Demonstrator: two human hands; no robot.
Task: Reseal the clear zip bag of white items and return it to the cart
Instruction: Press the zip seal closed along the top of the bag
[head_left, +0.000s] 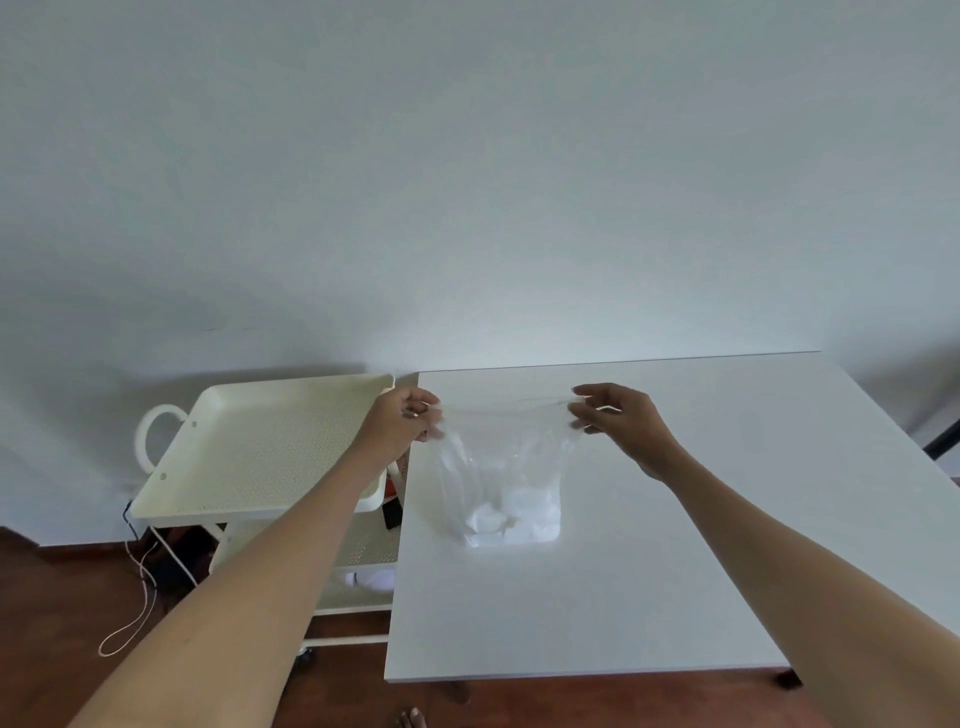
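A clear zip bag (501, 467) stands upright on the white table (675, 545), with white items (511, 517) heaped in its bottom. My left hand (400, 423) pinches the bag's top left corner. My right hand (615, 421) pinches the top right corner, fingers spread. The zip edge is stretched taut between the two hands. Whether the zip is sealed cannot be told. The cream cart (208, 499) stands just left of the table, its perforated top tray bare.
The cart has a loop handle (156, 431) on its far left side and lower shelves with dark and white items. A white cord (135, 597) trails over the wooden floor beneath it. A pale wall rises right behind the table and cart.
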